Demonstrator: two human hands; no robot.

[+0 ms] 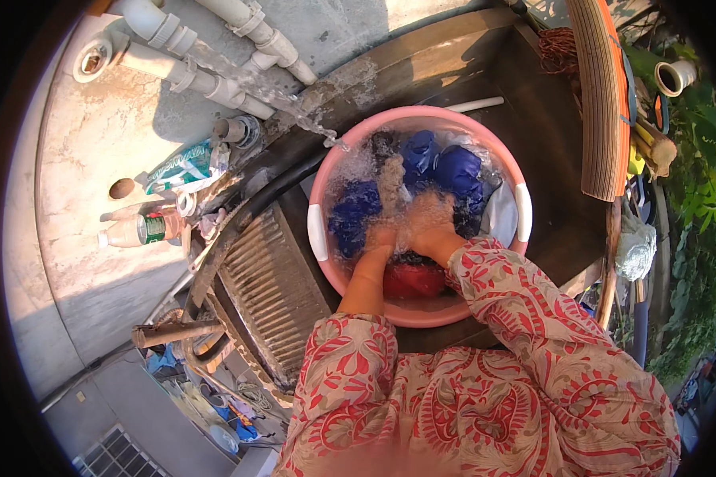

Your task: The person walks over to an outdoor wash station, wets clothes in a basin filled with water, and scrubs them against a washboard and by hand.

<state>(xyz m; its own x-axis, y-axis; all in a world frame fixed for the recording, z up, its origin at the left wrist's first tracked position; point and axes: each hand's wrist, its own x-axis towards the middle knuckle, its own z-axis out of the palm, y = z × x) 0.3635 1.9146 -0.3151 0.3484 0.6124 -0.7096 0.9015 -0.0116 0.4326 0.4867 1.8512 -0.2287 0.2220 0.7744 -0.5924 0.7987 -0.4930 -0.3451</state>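
Observation:
A pink plastic basin (320, 179) with white grips holds water and several wet garments. My left hand (382, 234) is in the water, close to a beige piece of cloth (391, 179). Beside it, my right hand (432, 223) presses among dark blue cloth (458, 170). Splashing water blurs the fingers of both hands, so any grip is unclear. More blue cloth (353, 214) lies left of my hands. Red cloth (414, 280) is under my wrists, and pale grey cloth (501, 214) rests against the right wall. A stream of water (262, 89) falls into the basin from the upper left.
The basin stands in a dark sink (549, 155) beside a ridged washboard (274, 274). A black hose (274, 191) curves past it. White pipes (215, 89), a plastic bottle (149, 229) and a green packet (182, 167) are at left. Corrugated board (593, 101) stands at right.

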